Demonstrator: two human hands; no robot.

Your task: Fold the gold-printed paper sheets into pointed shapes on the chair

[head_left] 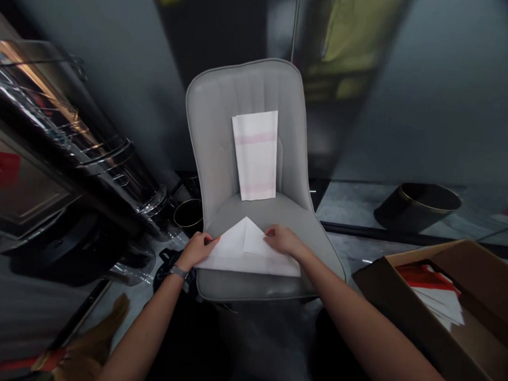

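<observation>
Holding left hand (198,249): grip closed on folded paper (230,250), left edge
Right hand (283,239): at right slope, fingertips partly hidden, cannot tell grip
Folded paper: on chair seat (297,217)
Box (400,301): right, cut off

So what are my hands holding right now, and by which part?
The pointed paper: the left hand has its left slanted edge, the right hand its right one, both below the peak.
</observation>
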